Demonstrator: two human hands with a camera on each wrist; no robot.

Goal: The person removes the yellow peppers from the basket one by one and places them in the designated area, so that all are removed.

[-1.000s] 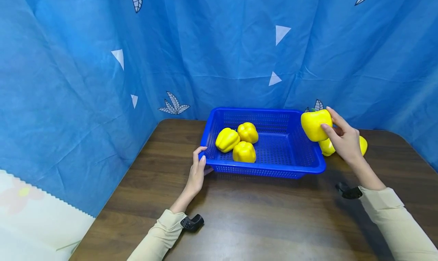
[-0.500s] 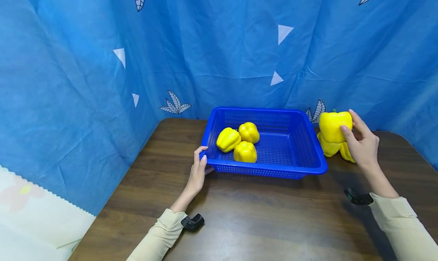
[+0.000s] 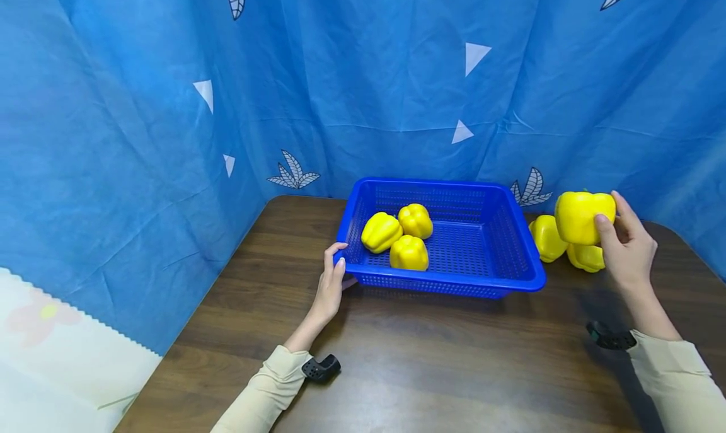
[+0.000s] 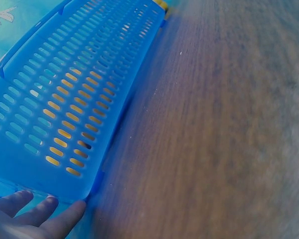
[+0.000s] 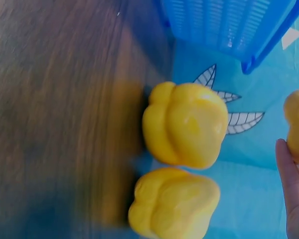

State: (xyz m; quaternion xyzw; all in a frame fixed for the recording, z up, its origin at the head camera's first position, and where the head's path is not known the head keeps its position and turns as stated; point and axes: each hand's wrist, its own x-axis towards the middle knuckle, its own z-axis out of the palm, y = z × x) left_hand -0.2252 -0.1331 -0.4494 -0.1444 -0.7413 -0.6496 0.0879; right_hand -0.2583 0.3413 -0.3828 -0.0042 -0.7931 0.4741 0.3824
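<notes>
My left hand (image 3: 330,285) grips the near left corner of a blue perforated plastic basket (image 3: 442,279); in the left wrist view its fingers (image 4: 65,219) lie against the basket's end wall. Three yellow bell peppers (image 3: 409,253) sit in the basket's left half. To the right of the basket, my right hand (image 3: 629,247) pinches another yellow bell pepper (image 3: 581,217) between thumb and fingers, raised above the table. Two more bell peppers stand under and beside it, one near the basket (image 3: 547,238) and one partly covered (image 3: 587,258); both show fully separate from the hand in the right wrist view.
The brown wooden table (image 3: 431,363) extends in front of the basket. A blue curtain (image 3: 386,74) with leaf and triangle prints hangs close behind the basket and along the left side. A pale floral cloth (image 3: 57,357) lies beyond the table's left edge.
My right hand has carried its bell pepper rightward, from over the basket's right rim to beyond the two peppers on the table. The left hand keeps its grip on the basket.
</notes>
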